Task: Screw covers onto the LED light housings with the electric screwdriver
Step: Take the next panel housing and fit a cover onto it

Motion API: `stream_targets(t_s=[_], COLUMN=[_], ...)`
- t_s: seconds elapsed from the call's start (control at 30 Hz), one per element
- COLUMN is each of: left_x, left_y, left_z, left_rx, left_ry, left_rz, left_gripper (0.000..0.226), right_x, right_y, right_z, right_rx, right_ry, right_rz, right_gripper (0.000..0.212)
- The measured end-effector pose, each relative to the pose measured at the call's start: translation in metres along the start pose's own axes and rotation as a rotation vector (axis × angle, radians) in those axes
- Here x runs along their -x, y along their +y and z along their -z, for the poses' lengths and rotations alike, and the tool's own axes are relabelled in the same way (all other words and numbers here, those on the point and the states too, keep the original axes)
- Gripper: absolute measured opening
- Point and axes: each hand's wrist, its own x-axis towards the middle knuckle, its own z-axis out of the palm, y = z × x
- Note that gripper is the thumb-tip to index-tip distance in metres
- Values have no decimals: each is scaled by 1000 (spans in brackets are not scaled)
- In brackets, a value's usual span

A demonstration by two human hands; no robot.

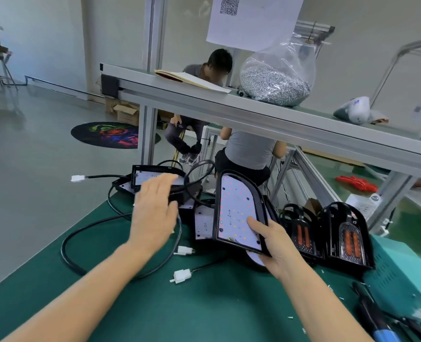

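Observation:
My right hand (276, 245) grips the lower right edge of a black LED housing (239, 206), thumb on its white LED board, holding it tilted up above the green table (204, 304). My left hand (155, 208) hovers with straight fingers over a pile of other black housings (155, 178) and their black cables (86, 243) at the table's far edge. Two finished lights with orange lenses (350, 235) stand upright to the right. The electric screwdriver (377, 324), black with a blue grip, lies at the lower right.
White cable connectors (181, 276) lie on the mat. A teal power unit (402, 275) sits at the right. Overhead runs an aluminium shelf (254, 114) with a bag of screws (276, 82). Two people sit beyond the table.

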Motion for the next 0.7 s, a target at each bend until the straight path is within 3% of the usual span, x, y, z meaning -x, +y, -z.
stream_targets(t_s=[0.07,0.1,0.13,0.2,0.27,0.33,0.43,0.5,0.57,0.7], left_x=[-7,-9,-9,-8,-5,-1,5,11,20,41], left_y=[-15,-18,-18,-6,2,7,9,14,21,35], left_z=[-8,-13,-17,-18,-17,-10,4,9,5,-8], left_rx=[-198,-164,-6,544,955,1199,1451,1451,1282,992], left_ry=[-196,-274,-353,-458,-444,-380,-346,-396,-460,-551], left_rz=[115,137,176,404,620,738,833,848,788,609], left_gripper=[63,65,64,67,74,73,48,34,33,54], right_x=[6,11,15,22,31,39,51,60,68,83], right_y=[2,4,6,9,12,12,13,16,22,33], right_z=[9,12,14,17,21,27,36,41,46,51], right_rx=[41,70,105,159,186,240,327,377,419,462], right_ry=[-10,-19,-21,-36,-86,-122,-144,-156,-169,-187], right_rz=[-3,-5,-5,-4,-8,-14,-13,-28,-51,-74], right_gripper=[14,13,14,16,17,18,18,18,21,33])
